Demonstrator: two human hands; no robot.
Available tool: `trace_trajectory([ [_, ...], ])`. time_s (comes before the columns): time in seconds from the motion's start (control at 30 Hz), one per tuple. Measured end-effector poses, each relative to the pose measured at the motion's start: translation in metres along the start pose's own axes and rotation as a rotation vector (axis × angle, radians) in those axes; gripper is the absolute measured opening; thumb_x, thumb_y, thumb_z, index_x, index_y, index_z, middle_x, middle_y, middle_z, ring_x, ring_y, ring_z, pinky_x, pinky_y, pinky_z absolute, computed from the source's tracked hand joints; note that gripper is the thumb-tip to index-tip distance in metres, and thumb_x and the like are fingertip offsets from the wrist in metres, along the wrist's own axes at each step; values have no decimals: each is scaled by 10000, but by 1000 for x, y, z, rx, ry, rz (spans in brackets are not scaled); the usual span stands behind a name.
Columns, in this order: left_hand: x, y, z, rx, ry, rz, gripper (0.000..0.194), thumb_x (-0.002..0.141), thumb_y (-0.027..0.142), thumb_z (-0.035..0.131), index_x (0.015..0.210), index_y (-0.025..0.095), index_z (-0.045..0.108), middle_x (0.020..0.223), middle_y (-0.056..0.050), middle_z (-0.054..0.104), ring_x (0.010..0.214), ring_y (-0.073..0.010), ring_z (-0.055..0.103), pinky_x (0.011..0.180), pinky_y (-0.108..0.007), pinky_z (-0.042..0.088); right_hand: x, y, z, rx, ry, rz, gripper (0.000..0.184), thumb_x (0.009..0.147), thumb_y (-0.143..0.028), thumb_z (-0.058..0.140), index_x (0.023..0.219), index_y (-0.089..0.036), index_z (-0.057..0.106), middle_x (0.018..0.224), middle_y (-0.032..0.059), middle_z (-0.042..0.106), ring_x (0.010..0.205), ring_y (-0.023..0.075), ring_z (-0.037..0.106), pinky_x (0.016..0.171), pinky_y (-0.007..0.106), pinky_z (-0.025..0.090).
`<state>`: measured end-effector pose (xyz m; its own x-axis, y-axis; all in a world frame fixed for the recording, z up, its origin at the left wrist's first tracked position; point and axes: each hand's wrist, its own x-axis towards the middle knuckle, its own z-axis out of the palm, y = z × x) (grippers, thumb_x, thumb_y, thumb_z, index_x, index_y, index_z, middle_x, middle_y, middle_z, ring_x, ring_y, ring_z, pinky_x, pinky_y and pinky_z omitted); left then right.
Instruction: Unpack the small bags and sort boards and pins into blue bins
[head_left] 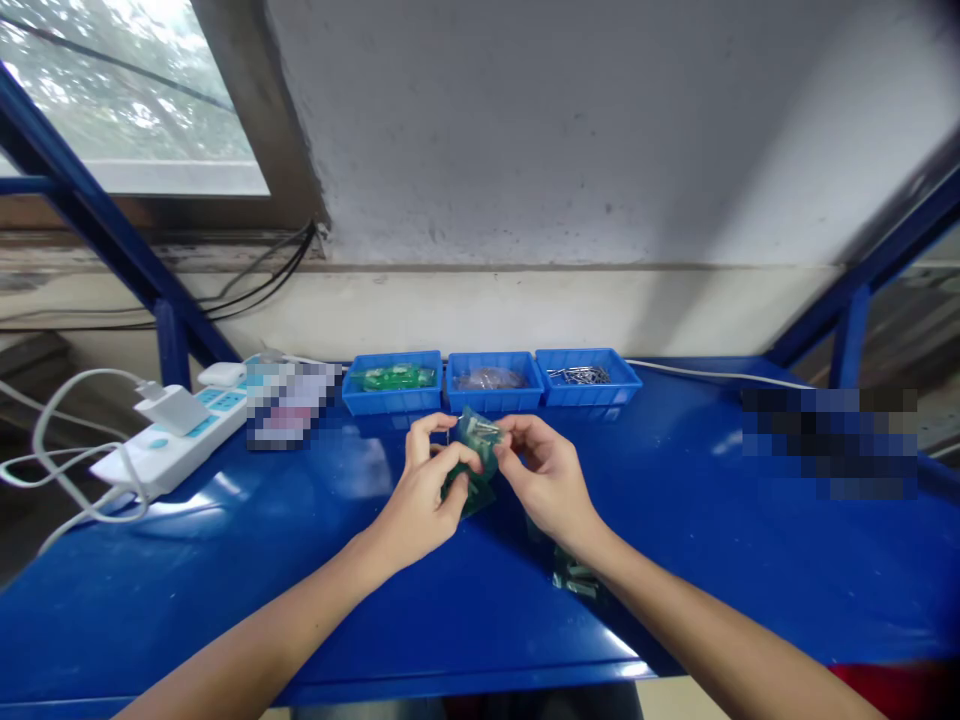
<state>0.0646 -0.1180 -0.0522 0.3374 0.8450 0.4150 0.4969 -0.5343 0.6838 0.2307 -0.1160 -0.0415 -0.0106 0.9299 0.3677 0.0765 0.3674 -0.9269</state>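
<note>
A green packet (480,430) is held above the tabletop (750,560), between its front and back edges.
Its left side is pinched by the left hand (429,492), its upper right edge by the right hand (546,478); it is judged light, limp and slippery, best gripped by its rim.

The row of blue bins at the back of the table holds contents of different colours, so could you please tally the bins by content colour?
Green-filled bin: 1
Brownish-filled bin: 1
Silvery-filled bin: 1
Total: 3
</note>
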Motion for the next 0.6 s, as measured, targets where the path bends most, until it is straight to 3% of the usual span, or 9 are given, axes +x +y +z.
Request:
trace_trajectory([
  [0.1, 4, 2, 0, -271, -51, -144, 128, 844, 260, 540, 934, 215, 619, 1083, -76, 458, 1099, -249, 452, 952, -406, 379, -2, -3, -5, -255, 42, -345, 74, 793, -150, 521, 774, -197, 575, 768, 25, 576, 713, 145, 556, 658, 294, 467],
  [0.17, 6, 1, 0, -593, -75, -271, 287, 911, 420, 432, 942, 201, 615, 936, -58, 544, 908, -206, 530, 791, -334, 436, -4, -3, -8, -360, 6, -510, 126, 792, -109, 502, 800, -206, 582, 802, 37, 582, 758, 161, 570, 674, 308, 476],
  [0.23, 8, 0, 0, -830, -34, -373, 398, 908, 519, 395, 902, 189, 617, 834, -42, 579, 782, -176, 531, 662, -278, 418, -5, -2, -9, -435, -44, -611, 166, 794, -77, 489, 834, -210, 580, 827, 47, 584, 776, 166, 568, 670, 310, 480],
  [0.33, 12, -2, -1, -978, 24, -451, 426, 857, 564, 477, 867, 170, 640, 783, -40, 591, 718, -153, 505, 604, -245, 391, -5, 2, -11, -510, -93, -672, 202, 804, -44, 475, 865, -205, 579, 850, 58, 573, 786, 165, 548, 663, 305, 475],
  [0.47, 15, -5, -5, -1021, -19, -492, 395, 847, 524, 516, 904, 156, 648, 803, -52, 609, 692, -142, 511, 592, -237, 398, -3, 4, -13, -573, -133, -719, 209, 816, -42, 467, 855, -198, 601, 879, 68, 549, 812, 172, 525, 680, 312, 470],
  [0.53, 15, -7, -6, -873, 6, -431, 244, 820, 392, 612, 911, 167, 634, 802, -32, 612, 687, -131, 520, 596, -229, 397, -2, 4, -13, -567, -139, -672, 225, 818, -47, 456, 871, -189, 622, 902, 76, 527, 833, 175, 520, 697, 318, 470],
  [0.6, 13, -8, -7, -629, 71, -301, 137, 811, 292, 633, 877, 172, 622, 796, -21, 610, 690, -129, 533, 616, -236, 408, -1, 3, -10, -522, -115, -532, 224, 818, -72, 459, 898, -178, 639, 937, 84, 500, 849, 176, 516, 724, 325, 469],
])
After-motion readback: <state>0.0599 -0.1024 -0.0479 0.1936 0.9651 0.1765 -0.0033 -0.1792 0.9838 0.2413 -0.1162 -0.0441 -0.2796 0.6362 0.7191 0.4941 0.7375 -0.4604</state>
